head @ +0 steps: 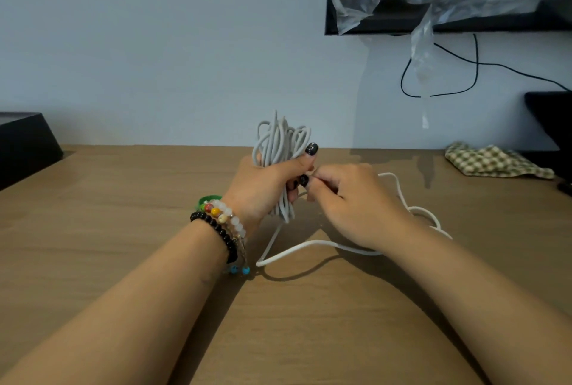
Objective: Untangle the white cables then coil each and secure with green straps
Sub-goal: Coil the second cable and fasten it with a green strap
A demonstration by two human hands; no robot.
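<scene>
One white cable half coiled, its loose tail still to wind in.

Nearest me, in front of the coiled bundle (280, 168), the slack tail of the white cable (312, 247) lies on the wooden table (123, 230), running off to the bundle's right in a loop. Just above it my left hand (266, 189) grips the bundle upright, fingers curled round its middle and thumb pressed over the strands. My right hand (349, 199), touching the bundle's right side, has its fingers curled in; I judge they pinch the strand feeding in, though the pinch itself is hidden. A green band (208, 200) at my left wrist may be a strap. I judge coiling is the step in hand; next I need to draw up slack and lay another loop without loosening my grip. Beyond the bundle, far right, lies a checked cloth (495, 162).
</scene>
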